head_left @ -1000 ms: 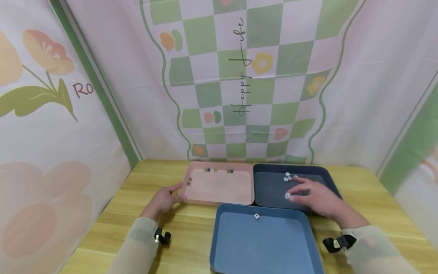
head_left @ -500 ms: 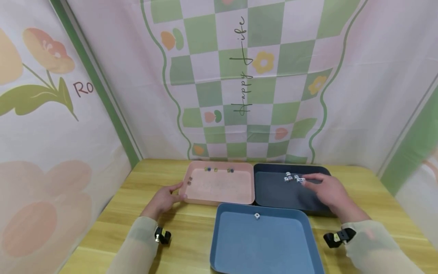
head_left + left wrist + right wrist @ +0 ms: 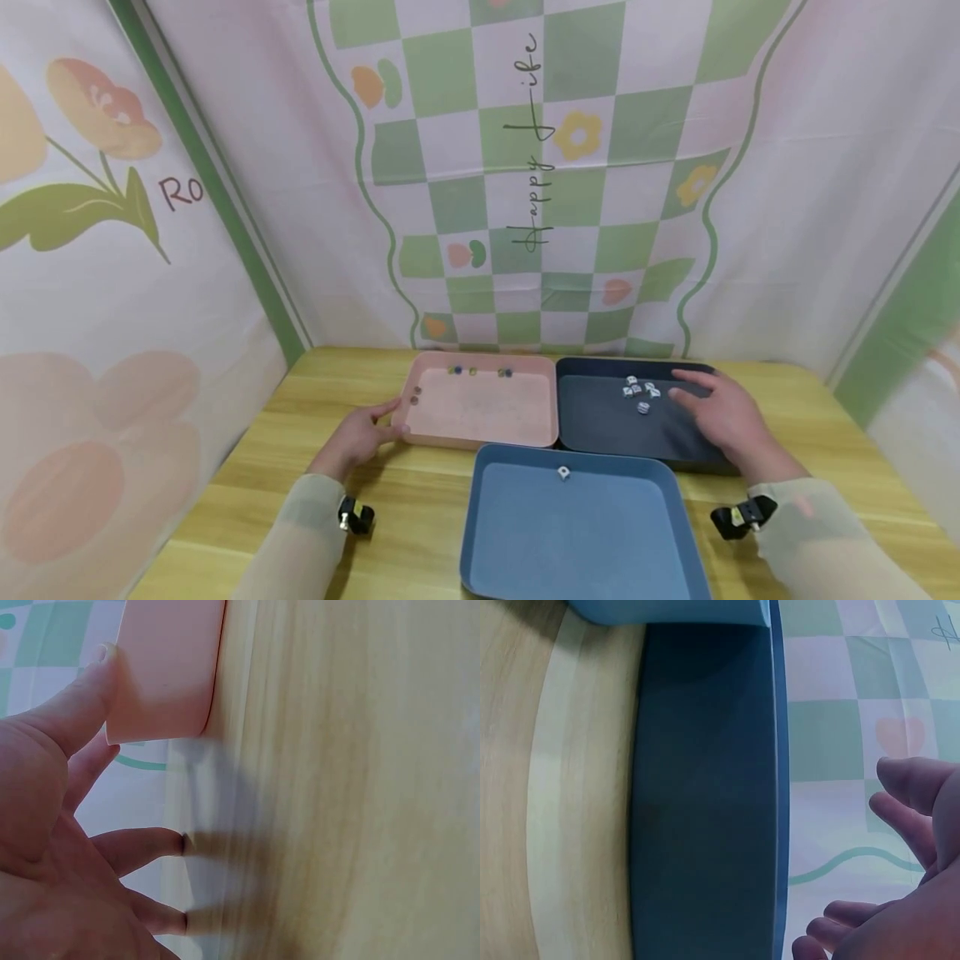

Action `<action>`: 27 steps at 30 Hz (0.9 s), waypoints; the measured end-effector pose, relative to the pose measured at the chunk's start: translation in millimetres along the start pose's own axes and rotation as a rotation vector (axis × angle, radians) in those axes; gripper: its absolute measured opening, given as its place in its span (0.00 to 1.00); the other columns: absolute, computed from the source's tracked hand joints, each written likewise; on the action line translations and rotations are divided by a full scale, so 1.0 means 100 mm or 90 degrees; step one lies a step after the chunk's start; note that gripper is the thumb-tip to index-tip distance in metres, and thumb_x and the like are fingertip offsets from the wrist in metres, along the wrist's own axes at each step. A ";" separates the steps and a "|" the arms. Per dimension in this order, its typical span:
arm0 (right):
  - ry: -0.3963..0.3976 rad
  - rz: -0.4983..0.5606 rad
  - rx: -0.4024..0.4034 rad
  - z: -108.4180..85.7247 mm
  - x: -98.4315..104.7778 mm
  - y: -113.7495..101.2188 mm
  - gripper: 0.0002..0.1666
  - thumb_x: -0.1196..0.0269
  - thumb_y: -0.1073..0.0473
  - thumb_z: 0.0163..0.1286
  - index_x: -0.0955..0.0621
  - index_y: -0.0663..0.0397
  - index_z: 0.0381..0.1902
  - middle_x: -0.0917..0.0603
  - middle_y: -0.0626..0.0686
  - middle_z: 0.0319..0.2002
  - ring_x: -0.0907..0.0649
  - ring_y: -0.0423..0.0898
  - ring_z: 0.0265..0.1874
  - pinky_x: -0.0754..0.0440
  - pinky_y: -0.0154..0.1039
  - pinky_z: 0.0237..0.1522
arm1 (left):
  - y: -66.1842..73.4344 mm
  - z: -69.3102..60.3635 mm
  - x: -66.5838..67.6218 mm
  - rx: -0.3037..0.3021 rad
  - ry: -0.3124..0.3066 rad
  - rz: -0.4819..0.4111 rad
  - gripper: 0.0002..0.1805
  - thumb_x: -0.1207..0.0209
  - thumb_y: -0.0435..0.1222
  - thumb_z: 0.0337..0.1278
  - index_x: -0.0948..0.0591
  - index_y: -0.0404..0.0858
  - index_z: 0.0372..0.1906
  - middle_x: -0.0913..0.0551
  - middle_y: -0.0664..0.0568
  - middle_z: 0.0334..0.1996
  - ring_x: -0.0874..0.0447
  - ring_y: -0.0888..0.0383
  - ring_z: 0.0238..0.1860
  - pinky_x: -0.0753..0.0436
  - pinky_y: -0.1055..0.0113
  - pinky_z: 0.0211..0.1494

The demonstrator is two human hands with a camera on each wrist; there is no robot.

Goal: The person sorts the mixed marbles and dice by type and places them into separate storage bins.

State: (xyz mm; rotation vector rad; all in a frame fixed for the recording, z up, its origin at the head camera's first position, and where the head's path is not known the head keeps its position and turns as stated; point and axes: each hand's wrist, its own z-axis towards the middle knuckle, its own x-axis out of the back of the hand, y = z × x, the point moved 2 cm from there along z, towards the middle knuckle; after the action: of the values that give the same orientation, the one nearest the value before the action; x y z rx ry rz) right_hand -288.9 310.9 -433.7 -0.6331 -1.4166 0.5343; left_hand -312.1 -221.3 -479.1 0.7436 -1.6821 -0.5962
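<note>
My left hand (image 3: 358,435) rests at the left end of the pink tray (image 3: 480,442), thumb on its rim near the front corner and forefinger against the left side. In the left wrist view its other fingers (image 3: 142,847) reach down to the wooden table, fairly straight. Over the right part of the dark navy tray (image 3: 600,437) hovers my right hand (image 3: 723,412), thumb and forefinger apart with nothing between them. Several white dice (image 3: 632,390) lie clustered in that tray, and one die (image 3: 642,408) sits slightly nearer me.
A blue tray (image 3: 581,533) stands in front of the other two, with a single white die (image 3: 563,472) near its far edge. Several small glassy beads (image 3: 472,372) lie along the pink tray's back and left sides. A patterned curtain (image 3: 510,292) hangs behind the table.
My right hand let go of a die, which now lies in the navy tray, and drew a little to the right with its fingers spread. The left hand has stayed put.
</note>
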 end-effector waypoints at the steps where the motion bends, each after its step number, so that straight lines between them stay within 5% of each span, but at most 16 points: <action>1: 0.001 0.003 -0.002 0.00 0.00 0.00 0.35 0.44 0.46 0.77 0.31 0.65 0.71 0.50 0.81 0.71 0.51 0.79 0.68 0.48 0.75 0.62 | 0.00 0.00 0.00 -0.001 0.000 0.000 0.34 0.33 0.54 0.59 0.28 0.60 0.70 0.35 0.35 0.71 0.41 0.33 0.70 0.43 0.35 0.68; 8: 0.014 0.021 -0.013 -0.02 0.02 -0.01 0.36 0.46 0.44 0.78 0.31 0.66 0.70 0.40 0.77 0.69 0.41 0.77 0.65 0.39 0.72 0.58 | 0.01 -0.01 0.00 0.002 0.003 -0.002 0.34 0.33 0.54 0.57 0.27 0.59 0.70 0.35 0.35 0.71 0.41 0.33 0.70 0.43 0.35 0.68; 27: 0.019 0.063 -0.028 -0.08 0.04 -0.10 0.36 0.49 0.43 0.78 0.33 0.64 0.72 0.40 0.75 0.71 0.40 0.76 0.66 0.38 0.72 0.58 | 0.01 -0.02 0.01 0.022 -0.003 -0.002 0.34 0.33 0.54 0.57 0.28 0.61 0.70 0.36 0.36 0.72 0.42 0.32 0.70 0.45 0.32 0.67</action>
State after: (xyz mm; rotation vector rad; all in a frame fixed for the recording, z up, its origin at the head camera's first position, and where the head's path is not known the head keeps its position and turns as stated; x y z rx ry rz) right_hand -280.7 305.7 -423.6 -0.7463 -1.3770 0.5712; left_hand -310.6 -220.8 -477.2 0.7707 -1.6992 -0.5721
